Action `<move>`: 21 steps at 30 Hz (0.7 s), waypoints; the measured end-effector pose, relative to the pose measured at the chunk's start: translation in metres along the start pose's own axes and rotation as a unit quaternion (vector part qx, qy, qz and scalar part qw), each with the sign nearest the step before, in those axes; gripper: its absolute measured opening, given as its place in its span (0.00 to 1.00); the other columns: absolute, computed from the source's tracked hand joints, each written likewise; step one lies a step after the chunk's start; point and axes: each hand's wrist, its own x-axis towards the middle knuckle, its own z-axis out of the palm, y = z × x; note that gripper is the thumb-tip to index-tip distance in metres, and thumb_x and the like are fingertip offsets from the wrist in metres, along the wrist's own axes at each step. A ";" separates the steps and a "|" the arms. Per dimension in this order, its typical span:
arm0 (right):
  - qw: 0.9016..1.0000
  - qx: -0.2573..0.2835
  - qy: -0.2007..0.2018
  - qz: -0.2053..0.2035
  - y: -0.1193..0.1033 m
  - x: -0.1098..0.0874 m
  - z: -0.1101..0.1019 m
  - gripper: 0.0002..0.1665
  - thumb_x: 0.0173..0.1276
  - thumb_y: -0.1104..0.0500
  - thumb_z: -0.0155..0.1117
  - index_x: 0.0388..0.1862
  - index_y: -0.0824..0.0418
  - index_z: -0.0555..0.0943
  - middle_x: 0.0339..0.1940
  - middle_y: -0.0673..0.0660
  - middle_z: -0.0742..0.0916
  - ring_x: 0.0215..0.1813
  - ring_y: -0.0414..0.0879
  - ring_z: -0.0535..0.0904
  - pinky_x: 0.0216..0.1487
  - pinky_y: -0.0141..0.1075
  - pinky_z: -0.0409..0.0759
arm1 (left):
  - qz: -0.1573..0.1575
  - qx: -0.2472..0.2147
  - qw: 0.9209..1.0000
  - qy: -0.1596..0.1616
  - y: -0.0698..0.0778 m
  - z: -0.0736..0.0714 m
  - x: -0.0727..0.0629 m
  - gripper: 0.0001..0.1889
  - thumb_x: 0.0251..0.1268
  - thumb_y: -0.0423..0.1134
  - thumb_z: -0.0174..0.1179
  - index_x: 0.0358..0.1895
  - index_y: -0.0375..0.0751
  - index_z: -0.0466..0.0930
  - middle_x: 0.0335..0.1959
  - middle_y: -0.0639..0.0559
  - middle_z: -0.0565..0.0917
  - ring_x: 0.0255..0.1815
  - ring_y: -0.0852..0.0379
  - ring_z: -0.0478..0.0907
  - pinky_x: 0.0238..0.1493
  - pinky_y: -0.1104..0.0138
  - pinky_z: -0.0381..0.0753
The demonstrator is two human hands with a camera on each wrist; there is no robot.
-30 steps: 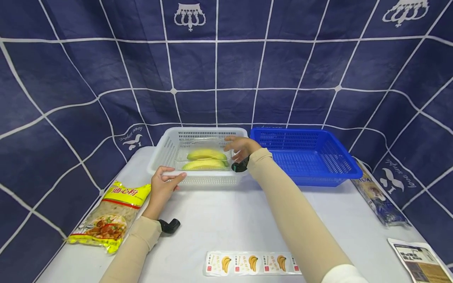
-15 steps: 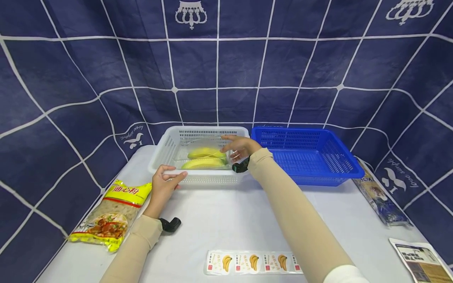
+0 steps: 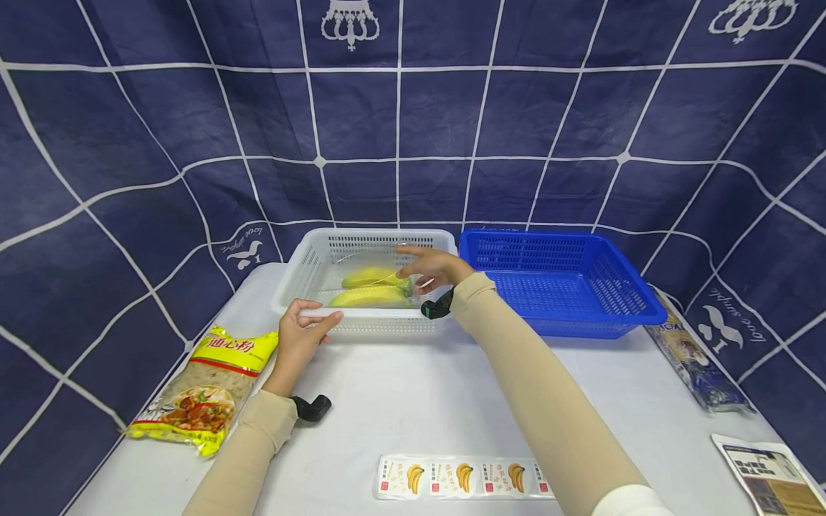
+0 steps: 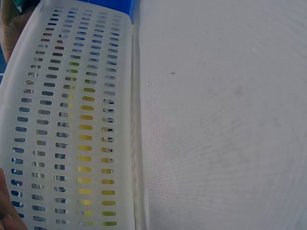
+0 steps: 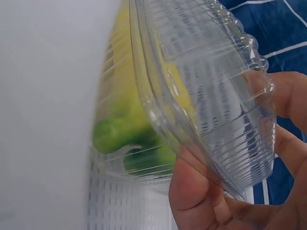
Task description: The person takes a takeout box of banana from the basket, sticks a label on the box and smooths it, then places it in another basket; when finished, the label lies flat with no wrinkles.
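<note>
In the head view a white basket (image 3: 387,322) stands at the back of the table. A clear plastic clamshell box (image 5: 211,96) lies inside it, with yellow-green bananas (image 3: 368,296) showing through. My right hand (image 3: 439,266) holds the box's right end; in the right wrist view the thumb (image 5: 189,191) lies at the rim and the fingers on the lid. Whether the lid is fully closed I cannot tell. My left hand (image 3: 298,344) grips the basket's front rim near its left corner. Only a bit of that hand enters the left wrist view.
A blue basket (image 3: 548,326) stands right of the white one. A yellow food bag (image 3: 206,387) lies at left, a banana sticker strip (image 3: 464,478) in front. Two flat packages, one dark (image 3: 700,358) and one printed (image 3: 771,473), lie along the right edge.
My right hand has shifted slightly left over the box. The clear lid has come lower over the bananas, which look hazier. My left hand keeps its grip on the rim.
</note>
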 end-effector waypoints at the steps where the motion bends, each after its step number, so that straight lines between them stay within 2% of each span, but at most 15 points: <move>1: 1.000 0.000 0.002 0.000 0.000 0.000 0.001 0.47 0.80 0.61 0.67 0.90 0.43 0.59 0.84 0.61 0.70 0.38 0.48 0.74 0.39 0.37 0.84 | 0.001 -0.001 1.000 0.000 0.000 0.000 0.000 0.22 0.68 0.33 0.76 0.56 0.35 0.73 0.27 0.61 0.87 0.18 0.56 0.83 0.27 0.71 0.83; 3: 1.000 0.002 0.006 -0.001 0.000 0.000 0.002 0.46 0.80 0.61 0.67 0.90 0.43 0.60 0.83 0.62 0.71 0.43 0.50 0.75 0.38 0.37 0.85 | 0.003 -0.002 1.000 -0.001 -0.001 0.000 0.000 0.22 0.67 0.33 0.76 0.56 0.34 0.73 0.26 0.62 0.87 0.18 0.56 0.83 0.27 0.71 0.82; 7: 1.000 0.019 0.010 -0.004 0.001 0.001 0.004 0.45 0.81 0.61 0.66 0.90 0.44 0.60 0.82 0.62 0.72 0.46 0.51 0.74 0.38 0.37 0.88 | 0.005 -0.004 1.000 -0.002 -0.001 0.000 0.000 0.22 0.67 0.33 0.76 0.56 0.34 0.73 0.26 0.62 0.87 0.18 0.56 0.83 0.26 0.71 0.82; 10: 0.999 0.035 0.011 -0.007 0.002 0.002 0.005 0.44 0.81 0.62 0.65 0.90 0.44 0.60 0.82 0.62 0.73 0.40 0.49 0.72 0.37 0.38 0.89 | 0.006 -0.006 1.000 -0.003 -0.001 0.000 0.000 0.22 0.67 0.33 0.77 0.56 0.34 0.73 0.26 0.62 0.87 0.18 0.56 0.83 0.27 0.70 0.83; 14: 0.999 0.043 0.016 -0.008 0.003 0.001 0.005 0.44 0.81 0.61 0.66 0.90 0.45 0.61 0.80 0.62 0.74 0.38 0.48 0.70 0.37 0.37 0.89 | 0.005 -0.007 1.000 -0.005 0.000 -0.001 0.000 0.23 0.68 0.34 0.77 0.56 0.33 0.73 0.27 0.61 0.87 0.18 0.56 0.83 0.27 0.70 0.83; 18: 0.998 0.054 0.025 -0.013 0.004 0.000 0.006 0.44 0.81 0.62 0.65 0.90 0.46 0.60 0.80 0.63 0.74 0.45 0.51 0.72 0.37 0.37 0.89 | 0.002 -0.008 1.000 -0.007 0.000 -0.001 0.000 0.25 0.68 0.35 0.77 0.58 0.31 0.72 0.27 0.60 0.87 0.18 0.56 0.83 0.27 0.70 0.83; 21: 0.997 0.064 0.033 -0.025 0.003 -0.003 0.007 0.44 0.81 0.63 0.65 0.90 0.46 0.60 0.82 0.64 0.72 0.59 0.58 0.75 0.38 0.37 0.90 | 0.002 -0.006 1.000 -0.005 -0.001 -0.001 0.000 0.25 0.68 0.35 0.77 0.59 0.31 0.72 0.27 0.60 0.87 0.18 0.56 0.83 0.27 0.70 0.83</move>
